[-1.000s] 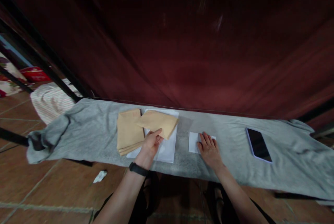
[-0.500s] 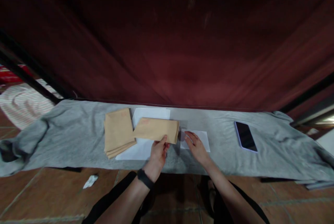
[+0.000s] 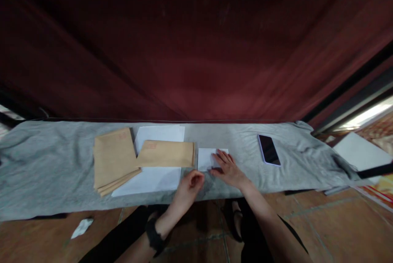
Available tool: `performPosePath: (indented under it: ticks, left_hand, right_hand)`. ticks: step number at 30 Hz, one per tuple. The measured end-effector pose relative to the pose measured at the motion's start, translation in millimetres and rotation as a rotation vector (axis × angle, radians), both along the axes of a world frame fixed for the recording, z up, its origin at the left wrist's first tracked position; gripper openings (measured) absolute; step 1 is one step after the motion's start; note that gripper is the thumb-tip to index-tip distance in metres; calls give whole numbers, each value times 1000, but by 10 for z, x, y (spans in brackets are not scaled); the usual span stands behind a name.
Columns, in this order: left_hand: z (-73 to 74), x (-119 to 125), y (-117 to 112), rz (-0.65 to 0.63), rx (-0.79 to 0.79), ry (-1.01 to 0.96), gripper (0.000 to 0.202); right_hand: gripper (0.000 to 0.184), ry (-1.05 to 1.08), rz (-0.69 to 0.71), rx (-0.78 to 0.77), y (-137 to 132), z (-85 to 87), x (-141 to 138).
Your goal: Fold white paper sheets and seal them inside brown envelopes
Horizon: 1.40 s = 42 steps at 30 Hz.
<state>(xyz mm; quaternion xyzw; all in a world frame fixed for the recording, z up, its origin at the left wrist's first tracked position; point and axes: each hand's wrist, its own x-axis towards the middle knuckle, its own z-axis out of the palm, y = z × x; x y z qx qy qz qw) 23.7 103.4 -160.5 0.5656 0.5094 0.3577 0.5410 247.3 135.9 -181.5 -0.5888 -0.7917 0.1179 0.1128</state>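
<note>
My right hand [image 3: 227,168] lies over a small folded white paper [image 3: 205,157], its fingers stretched out and resting on the sheet. Just left of that paper, my left hand [image 3: 190,184] hovers near the front edge with curled fingers and nothing visible in them; a dark band is on its wrist. A long brown envelope [image 3: 167,153] with a faint red print lies crosswise above the left hand, apart from it. Beneath this envelope are white sheets [image 3: 159,179]. Farther left, several brown envelopes [image 3: 114,154] form a fanned stack.
A grey cloth [image 3: 242,144] covers the narrow bench. To the right lies a phone [image 3: 269,149] in a light purple case. Dark red fabric [image 3: 196,50] hangs behind. A crumpled white tissue [image 3: 82,228] lies on the tiled floor; a white board-like thing [image 3: 362,151] is at far right.
My left hand has let go of the long envelope, which now lies flat, and has come down toward the folded paper. My right hand stays on the paper. The view has turned right.
</note>
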Motion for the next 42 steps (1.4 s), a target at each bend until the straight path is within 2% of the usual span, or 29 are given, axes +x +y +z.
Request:
performPosePath:
  ticks: [2,3,4,6,10,19,23,26,28,30,33,35,37,39,42]
  left_hand:
    - [-57,85,12,-150,401,419,34]
    - [-79,118,40,-208,550,622,46]
    - [-97,145,78,-260,649,801,55]
    - [-119,178,161,-351,723,1046,61]
    - [-97,214,255,-431,743,1139,58]
    - [-47,349,282,-403,782,1202,50]
    - [-7,358,330,-393,793,1147,49]
    - [54,342,383,-379,740,1055,43]
    - [115,319,420,-321,684,926,37]
    - [194,289,452,-220,615,711,30]
    - [318,254,496,10,441,259,13]
    - [369,254,531,169,295,5,13]
    - [379,275,573,251,173,-144,17]
    - [353,307,609,278,78,-236,24]
    - [278,352,613,333,59,-266,40]
  right_hand:
    - [70,-39,48,-22,-31,29,63]
    - [70,-52,62,-19,-39,46,82]
    - [68,-62,71,-10,-44,64,95]
    - [65,-75,87,1,-46,100,114]
    - [65,-86,132,-39,-39,162,158]
    - [66,-106,146,-74,-53,180,165]
    - [65,-114,127,-55,-86,163,128]
    - [65,-101,129,-28,-96,180,125]
    - [63,-52,145,-9,-84,219,156]
    - [53,56,123,0,-58,278,221]
    - [31,350,-52,14,1,361,359]
    - [31,569,-193,26,50,374,446]
    - [36,724,-290,40,104,338,494]
    - [37,759,-353,65,158,263,489]
    - [32,614,-440,118,216,121,403]
